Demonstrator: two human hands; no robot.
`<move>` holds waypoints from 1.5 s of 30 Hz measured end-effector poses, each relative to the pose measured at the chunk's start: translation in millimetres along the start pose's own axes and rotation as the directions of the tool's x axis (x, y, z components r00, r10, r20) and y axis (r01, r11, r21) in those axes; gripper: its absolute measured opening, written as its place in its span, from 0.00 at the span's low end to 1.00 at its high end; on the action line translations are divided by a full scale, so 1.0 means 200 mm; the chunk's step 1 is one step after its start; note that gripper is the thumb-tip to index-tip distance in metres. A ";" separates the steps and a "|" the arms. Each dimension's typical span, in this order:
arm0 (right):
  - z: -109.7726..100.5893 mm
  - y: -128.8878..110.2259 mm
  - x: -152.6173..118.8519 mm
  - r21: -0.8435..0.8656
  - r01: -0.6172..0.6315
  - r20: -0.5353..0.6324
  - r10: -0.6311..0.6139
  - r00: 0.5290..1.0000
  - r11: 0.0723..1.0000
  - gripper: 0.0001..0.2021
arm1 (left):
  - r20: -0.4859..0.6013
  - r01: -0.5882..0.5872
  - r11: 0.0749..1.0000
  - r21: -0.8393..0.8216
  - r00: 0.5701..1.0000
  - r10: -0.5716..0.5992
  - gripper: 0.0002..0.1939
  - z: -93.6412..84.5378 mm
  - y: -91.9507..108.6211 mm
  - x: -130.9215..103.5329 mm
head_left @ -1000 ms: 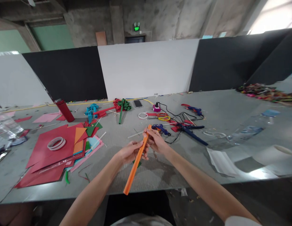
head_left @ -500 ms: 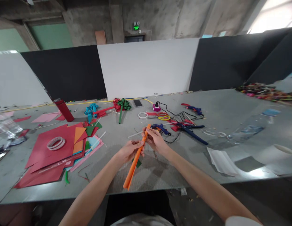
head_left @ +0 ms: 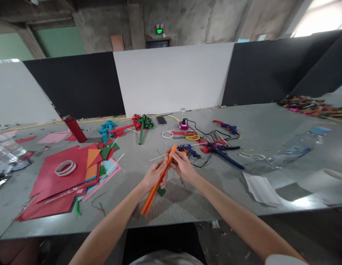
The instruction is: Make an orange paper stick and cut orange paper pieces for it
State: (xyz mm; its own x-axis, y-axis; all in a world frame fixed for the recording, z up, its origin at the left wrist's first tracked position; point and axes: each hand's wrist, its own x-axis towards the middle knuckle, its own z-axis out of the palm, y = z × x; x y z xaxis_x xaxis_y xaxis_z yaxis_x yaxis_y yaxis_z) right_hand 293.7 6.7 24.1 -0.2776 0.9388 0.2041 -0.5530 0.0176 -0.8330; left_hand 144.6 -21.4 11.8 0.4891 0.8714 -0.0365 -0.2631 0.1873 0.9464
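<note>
A long folded strip of orange paper slants over the table's front part, its lower end spread and pointing toward me. My left hand grips it around the middle. At its upper end, my right hand pinches the paper between thumb and fingers. Both hands are close together. Under the strip, a small green scrap lies on the table. Just beyond my right hand rests a blue glue gun.
Red paper sheets carry a tape roll at left. Behind are a red bottle, a green paper bow and a phone. Cables and another blue tool lie right of centre, a clear bottle farther right.
The strip's lower end has swung slightly left and up, and its folds look more spread. My left hand has shifted a little with it; my right hand keeps its place near the top.
</note>
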 end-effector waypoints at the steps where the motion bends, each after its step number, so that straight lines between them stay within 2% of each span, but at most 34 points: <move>1: 0.01 0.00 0.00 0.000 0.004 0.006 -0.004 1.000 1.000 0.12 | -0.018 -0.021 0.999 0.040 1.000 0.022 0.26 0.00 -0.01 0.00; 6: 0.02 0.00 -0.01 -0.024 0.015 0.018 -0.014 1.000 1.000 0.13 | -0.110 -0.099 0.948 0.301 0.984 0.138 0.26 -0.02 -0.02 0.00; 10: 0.01 0.01 0.00 -0.075 0.018 0.003 -0.018 1.000 0.997 0.14 | -0.162 -0.091 0.912 0.401 0.972 0.169 0.26 0.00 0.00 -0.01; 13: 0.01 0.01 0.00 -0.104 0.015 -0.007 -0.016 1.000 0.994 0.15 | -0.164 -0.104 0.899 0.426 0.968 0.190 0.26 0.01 0.01 -0.02; 19: 0.01 0.02 0.00 -0.129 0.045 0.002 -0.045 0.999 0.991 0.16 | -0.117 -0.134 0.919 0.371 0.975 0.189 0.25 0.01 0.01 -0.02; 25: 0.00 0.04 0.01 -0.147 0.033 -0.011 -0.035 0.999 0.989 0.17 | -0.156 -0.092 0.887 0.452 0.971 0.181 0.24 -0.01 0.01 -0.01; 28: -0.01 0.05 0.01 -0.155 0.031 -0.009 -0.033 0.999 0.987 0.17 | -0.145 -0.085 0.837 0.540 0.971 0.192 0.24 -0.03 0.03 -0.01; 34: -0.01 0.06 0.00 -0.109 0.014 0.010 -0.013 1.000 0.994 0.19 | -0.043 -0.174 0.662 0.729 0.954 0.298 0.23 -0.07 0.10 -0.02; 41: 0.00 0.05 0.00 -0.090 0.017 -0.032 -0.020 0.999 0.996 0.19 | -0.040 -0.154 0.556 0.817 0.947 0.320 0.21 -0.08 0.12 -0.04; 45: 0.00 0.05 -0.01 -0.133 0.020 -0.038 -0.025 0.999 0.991 0.19 | -0.051 -0.159 0.540 0.827 0.934 0.354 0.22 -0.08 0.12 -0.03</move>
State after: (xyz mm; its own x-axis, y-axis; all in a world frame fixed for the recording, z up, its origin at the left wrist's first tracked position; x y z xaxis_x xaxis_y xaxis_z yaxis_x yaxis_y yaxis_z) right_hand 288.4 5.8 16.2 -0.2335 0.9504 0.2054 -0.4491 0.0820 -0.8897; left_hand 122.4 -15.8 29.4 0.3210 0.9032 0.2848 0.4675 -0.4127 0.7818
